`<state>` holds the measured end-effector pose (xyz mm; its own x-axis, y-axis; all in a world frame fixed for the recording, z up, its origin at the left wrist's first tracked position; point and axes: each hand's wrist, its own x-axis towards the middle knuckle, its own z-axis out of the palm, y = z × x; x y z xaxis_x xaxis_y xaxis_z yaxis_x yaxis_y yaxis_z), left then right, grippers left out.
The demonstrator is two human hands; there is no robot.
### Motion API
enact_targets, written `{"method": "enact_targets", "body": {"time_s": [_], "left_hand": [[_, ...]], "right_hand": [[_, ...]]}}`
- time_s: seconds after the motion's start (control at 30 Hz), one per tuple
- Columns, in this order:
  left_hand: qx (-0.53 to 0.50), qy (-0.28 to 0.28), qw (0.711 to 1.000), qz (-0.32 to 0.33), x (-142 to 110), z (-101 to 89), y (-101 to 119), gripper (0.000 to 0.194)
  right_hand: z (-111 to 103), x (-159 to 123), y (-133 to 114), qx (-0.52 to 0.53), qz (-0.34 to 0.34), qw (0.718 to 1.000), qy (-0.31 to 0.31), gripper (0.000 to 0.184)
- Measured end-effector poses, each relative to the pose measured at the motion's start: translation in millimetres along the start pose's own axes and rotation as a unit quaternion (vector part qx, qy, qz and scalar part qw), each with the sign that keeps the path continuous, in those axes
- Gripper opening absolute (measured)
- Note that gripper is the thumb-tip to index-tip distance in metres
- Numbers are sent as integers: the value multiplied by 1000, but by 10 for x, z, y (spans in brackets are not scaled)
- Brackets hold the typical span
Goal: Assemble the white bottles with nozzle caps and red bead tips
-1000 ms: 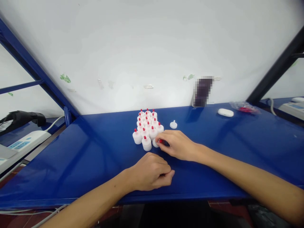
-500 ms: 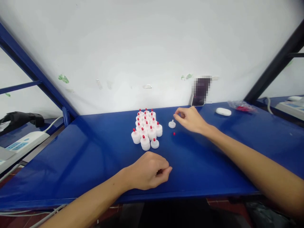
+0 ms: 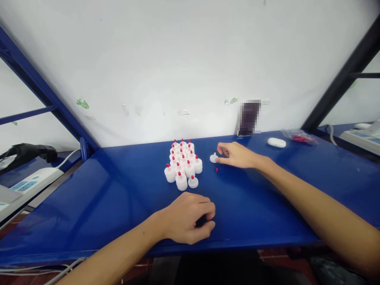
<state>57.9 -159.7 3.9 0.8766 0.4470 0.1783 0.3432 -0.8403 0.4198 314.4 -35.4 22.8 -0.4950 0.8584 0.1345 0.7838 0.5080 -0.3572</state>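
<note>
My right hand hovers low over the table, thumb and forefinger apart, the thumb tip at the right edge of a white nozzle lid. Whether it touches the lid I cannot tell. That lid's spout is bare, and a tiny red cap lies just in front of it. My left hand rests near the front edge, fingers curled, with a gap between thumb and forefinger and nothing in it. Beyond it stand several squat white bottles with red tips, packed together. One low white lid with a red tip sits beside them.
The blue table backs onto a white wall. A phone with a blurred screen leans there. To the right lie a white oval case and a clear bag with red pieces. A power strip is at far left.
My right hand has come down and slightly nearer, its thumb now by the bare-spouted lid. My left hand's thumb and forefinger have parted. The view has shifted slightly.
</note>
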Motion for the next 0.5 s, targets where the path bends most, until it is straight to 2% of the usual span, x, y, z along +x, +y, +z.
{"method": "enact_targets", "body": {"time_s": [0.07,0.2,0.3,0.4,0.5], "left_hand": [[10,-2,1000,6,7,21,-10,13],[17,-5,1000,12,12,46,-27,14],[19,-4,1000,13,12,53,-31,15],[19,-1,1000,12,12,57,-30,16],[15,2,1000,9,15,54,-24,17]], "right_hand": [[-50,-27,-53,15,-15,999,-28,31],[-88,-91,-221,6,-65,990,-125,27],[-81,-117,-317,-33,-79,986,-145,19],[-81,-105,-319,-37,-84,991,-101,21],[-71,-51,-226,-28,-58,998,14,25]]}}
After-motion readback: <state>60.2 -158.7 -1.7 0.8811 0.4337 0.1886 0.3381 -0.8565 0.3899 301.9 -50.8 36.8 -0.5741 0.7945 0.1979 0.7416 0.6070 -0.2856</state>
